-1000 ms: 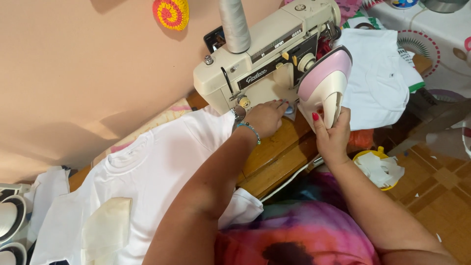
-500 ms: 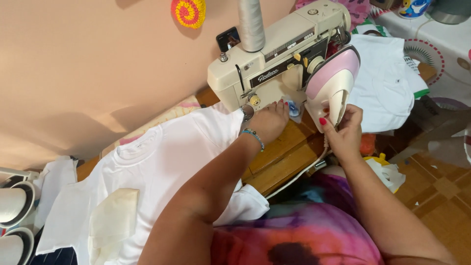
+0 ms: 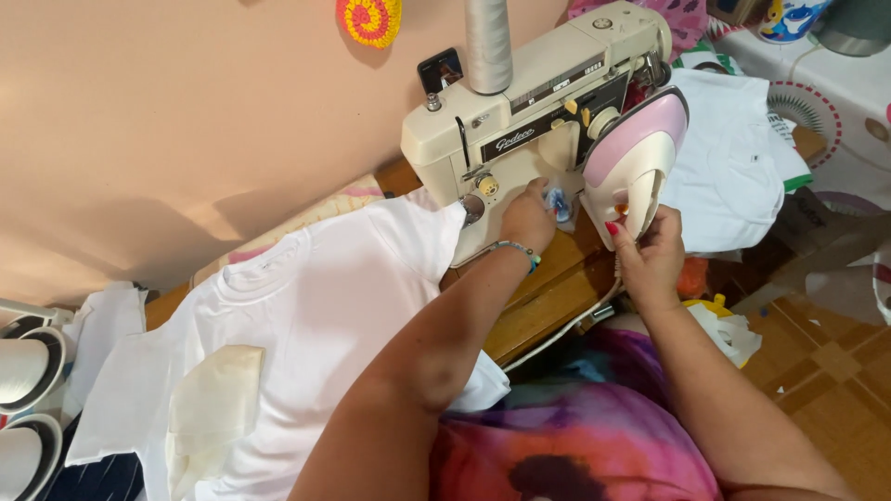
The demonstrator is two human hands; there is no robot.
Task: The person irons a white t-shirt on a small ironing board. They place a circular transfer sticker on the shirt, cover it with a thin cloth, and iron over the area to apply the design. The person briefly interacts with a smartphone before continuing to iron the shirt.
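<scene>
Colours at the sewing station: cream, white, pink-lilac, tie-dye.

Cream sewing machine with black panel and yellow knobs, just beyond the left hand fingers; small blue scrap at those fingertips. Iron white with pink-lilac top, above the right hand fingers, nails red. White T-shirt with pale cream patch, left of the fingers. Brown wooden tabletop. Tie-dye garment: pink, purple, teal. Beaded teal bracelet. Peach wall; yellow-pink-orange crochet spiral.
</scene>
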